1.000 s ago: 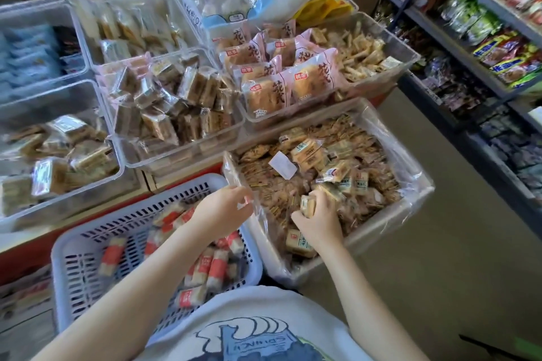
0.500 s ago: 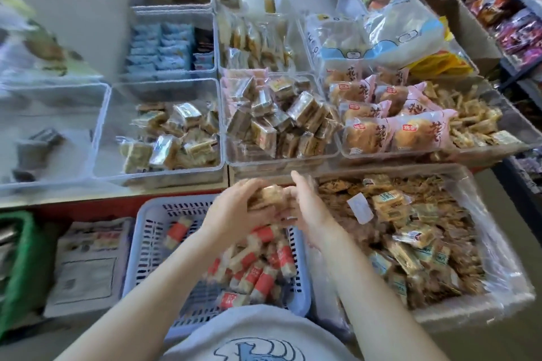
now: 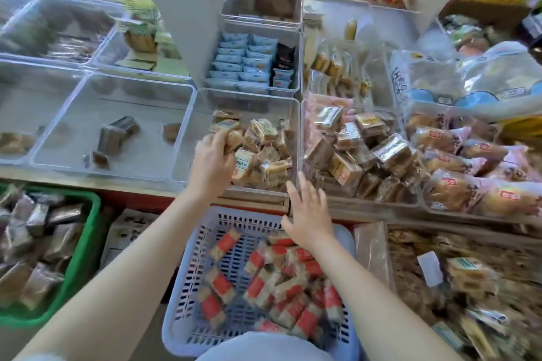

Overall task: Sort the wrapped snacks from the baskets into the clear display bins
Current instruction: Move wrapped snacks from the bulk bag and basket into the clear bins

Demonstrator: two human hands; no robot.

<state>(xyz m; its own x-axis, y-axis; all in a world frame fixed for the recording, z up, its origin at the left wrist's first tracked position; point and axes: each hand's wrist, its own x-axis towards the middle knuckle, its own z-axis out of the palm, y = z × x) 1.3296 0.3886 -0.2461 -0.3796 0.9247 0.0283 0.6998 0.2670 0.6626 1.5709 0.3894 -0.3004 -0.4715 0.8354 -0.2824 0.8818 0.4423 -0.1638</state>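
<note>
Your left hand (image 3: 212,160) is already over the middle clear bin (image 3: 187,132), fingers curled round a few tan snacks (image 3: 231,138) right above the pile, while your right hand (image 3: 308,211), fingers spread and holding nothing, hangs nearer, over the basket (image 3: 181,287).

Both arms are bare from the frame's lower edge up to the wrists, with no sleeves, watch, bracelets or rings showing on the left hand (image 3: 211,162) or the right hand (image 3: 308,214). At the bottom centre a rounded bit of pale grey-white shirt (image 3: 264,346) shows, soft and plain in this view; any print on it cannot be made out.
</note>
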